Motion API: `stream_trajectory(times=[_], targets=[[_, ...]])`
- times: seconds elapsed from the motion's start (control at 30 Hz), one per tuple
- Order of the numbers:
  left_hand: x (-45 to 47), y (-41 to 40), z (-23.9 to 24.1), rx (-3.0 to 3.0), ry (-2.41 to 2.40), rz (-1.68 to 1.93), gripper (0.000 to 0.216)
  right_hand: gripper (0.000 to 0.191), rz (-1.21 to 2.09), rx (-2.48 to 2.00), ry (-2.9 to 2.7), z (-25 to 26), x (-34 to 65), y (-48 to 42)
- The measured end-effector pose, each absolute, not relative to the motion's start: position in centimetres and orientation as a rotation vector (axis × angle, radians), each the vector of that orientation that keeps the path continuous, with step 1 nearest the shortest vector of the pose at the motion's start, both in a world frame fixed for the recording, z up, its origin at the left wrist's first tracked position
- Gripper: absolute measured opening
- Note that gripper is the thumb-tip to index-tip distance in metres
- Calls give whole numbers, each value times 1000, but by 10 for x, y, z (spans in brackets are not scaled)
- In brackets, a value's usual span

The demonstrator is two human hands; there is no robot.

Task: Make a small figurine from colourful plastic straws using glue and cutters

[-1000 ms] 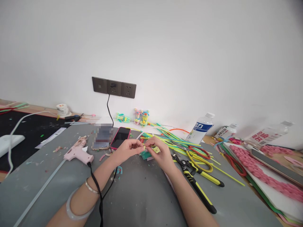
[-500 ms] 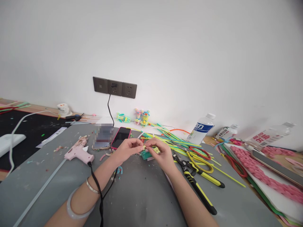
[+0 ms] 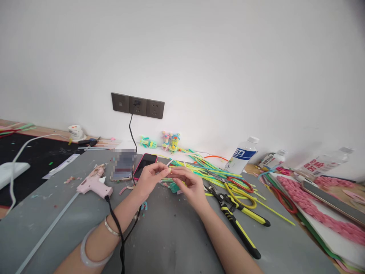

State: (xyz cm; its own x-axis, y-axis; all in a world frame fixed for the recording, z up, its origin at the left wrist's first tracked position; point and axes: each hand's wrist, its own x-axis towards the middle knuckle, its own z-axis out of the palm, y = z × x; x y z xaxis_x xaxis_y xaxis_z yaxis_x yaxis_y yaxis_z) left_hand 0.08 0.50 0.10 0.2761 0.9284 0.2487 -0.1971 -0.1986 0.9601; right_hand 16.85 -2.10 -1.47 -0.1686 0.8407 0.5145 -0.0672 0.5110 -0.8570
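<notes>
Between both hands (image 3: 171, 179) — small yellow piece (image 3: 170, 171).

A small pale yellow piece of soft plastic strip (image 3: 170, 171) is pinched between the fingertips of the left hand (image 3: 148, 178) and the right hand (image 3: 190, 186), held just above the grey desk (image 3: 171, 236). It sits slightly right of the red-edged phone (image 3: 145, 164) and is mostly hidden by the fingers, so its shape cannot be told.
</notes>
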Motion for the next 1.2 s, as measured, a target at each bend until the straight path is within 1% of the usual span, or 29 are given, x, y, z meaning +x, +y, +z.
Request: stream_trajectory(times=[0.3, 0.8, 1.2], targets=[[2, 8, -11, 1448, 797, 1323, 24, 23, 934, -709, -1522, -21, 167, -20], [0, 7, -11, 1530, 904, 1413, 20, 26, 949, -655, -1559, -16, 165, -23], [2, 5, -8, 1461, 832, 1423, 17, 32, 805, -665, -1610, -16, 161, -29]])
